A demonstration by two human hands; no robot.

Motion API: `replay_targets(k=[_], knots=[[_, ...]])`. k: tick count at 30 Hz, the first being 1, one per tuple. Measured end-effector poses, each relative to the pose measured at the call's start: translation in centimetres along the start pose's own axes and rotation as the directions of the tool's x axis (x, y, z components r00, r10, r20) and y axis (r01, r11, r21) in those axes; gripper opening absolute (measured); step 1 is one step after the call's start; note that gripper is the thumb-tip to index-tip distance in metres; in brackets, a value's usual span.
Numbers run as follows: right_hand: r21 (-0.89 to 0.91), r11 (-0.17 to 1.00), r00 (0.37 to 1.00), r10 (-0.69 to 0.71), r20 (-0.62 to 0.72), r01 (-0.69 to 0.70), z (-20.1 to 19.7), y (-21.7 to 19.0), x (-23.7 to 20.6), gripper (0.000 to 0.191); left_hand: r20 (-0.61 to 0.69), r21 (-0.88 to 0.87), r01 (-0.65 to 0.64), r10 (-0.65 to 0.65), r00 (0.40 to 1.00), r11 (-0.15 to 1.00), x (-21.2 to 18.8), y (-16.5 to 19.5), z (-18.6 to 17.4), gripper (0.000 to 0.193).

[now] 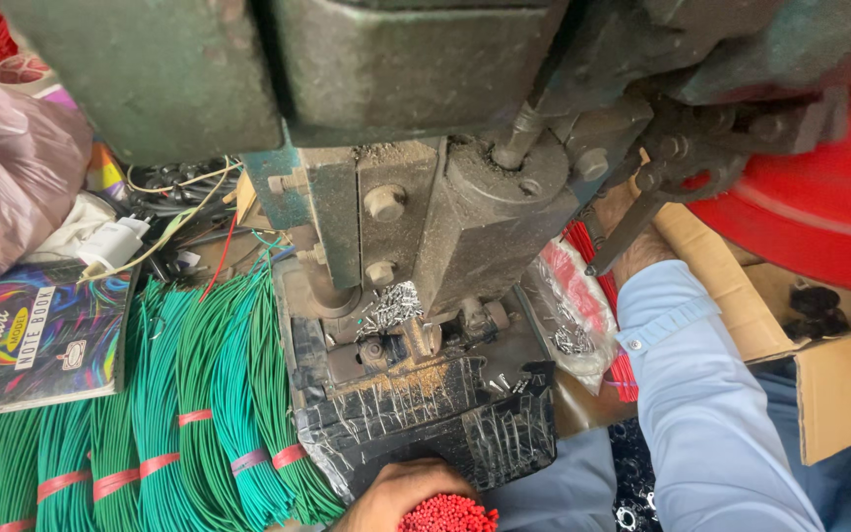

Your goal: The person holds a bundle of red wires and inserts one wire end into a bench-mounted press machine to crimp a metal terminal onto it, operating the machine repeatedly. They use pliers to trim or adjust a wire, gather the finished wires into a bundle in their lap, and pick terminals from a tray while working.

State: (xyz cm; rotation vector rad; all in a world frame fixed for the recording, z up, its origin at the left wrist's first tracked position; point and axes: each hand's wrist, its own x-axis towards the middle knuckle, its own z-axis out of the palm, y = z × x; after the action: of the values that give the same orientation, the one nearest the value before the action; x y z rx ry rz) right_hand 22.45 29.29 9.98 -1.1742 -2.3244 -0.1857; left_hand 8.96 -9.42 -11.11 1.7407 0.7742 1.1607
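With the left hand (398, 493) clenched round a bundle of red wires (448, 514) near the press (416, 246) and the right hand (642, 246) half hidden, its grip unclear, fingers risk being crushed.

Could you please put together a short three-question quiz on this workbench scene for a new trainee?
1. Multiple choice: What does the left hand hold? A) a bundle of red wires seen end-on, B) a notebook, C) a screwdriver.
2. True or false: The green wire bundles lie to the right of the press machine.
3. Short answer: Where does the right hand reach?

Key
1. A: the red wire bundle sits in the left hand, below the machine's black taped front.
2. False: they lie to its left, tied with pink bands, beside the colourful notebook.
3. Behind the machine's right side, by the red wires in a clear bag; its fingers are hidden.
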Motion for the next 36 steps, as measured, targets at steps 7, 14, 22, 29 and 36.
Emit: replay_targets(k=[7,14,22,29,36], knots=[[-0.001,1.0,1.0,0.0,0.001,0.0,0.2,0.5,0.0,0.038,0.003,0.004,-0.047,0.047,0.999,0.999,0.1,-0.4,0.1,0.041],[0.002,1.0,1.0,-0.001,-0.004,0.001,0.6,1.2,-0.1,0.038,-0.006,0.016,-0.097,0.098,0.995,0.995,0.2,-0.2,0.3,0.041],[-0.001,1.0,1.0,0.002,-0.011,-0.002,0.9,1.7,0.4,0.038,0.005,-0.034,-0.121,0.121,0.993,0.992,0.5,-0.1,0.2,0.035],[0.001,1.0,1.0,0.0,-0.017,0.0,1.0,1.9,0.6,0.038,0.007,-0.046,-0.119,0.119,0.993,0.992,0.4,-0.4,0.4,0.035],[0.008,1.0,1.0,-0.001,-0.012,0.001,0.9,1.9,0.3,0.038,0.018,-0.042,-0.119,0.12,0.993,0.992,0.6,0.0,0.3,0.036]])
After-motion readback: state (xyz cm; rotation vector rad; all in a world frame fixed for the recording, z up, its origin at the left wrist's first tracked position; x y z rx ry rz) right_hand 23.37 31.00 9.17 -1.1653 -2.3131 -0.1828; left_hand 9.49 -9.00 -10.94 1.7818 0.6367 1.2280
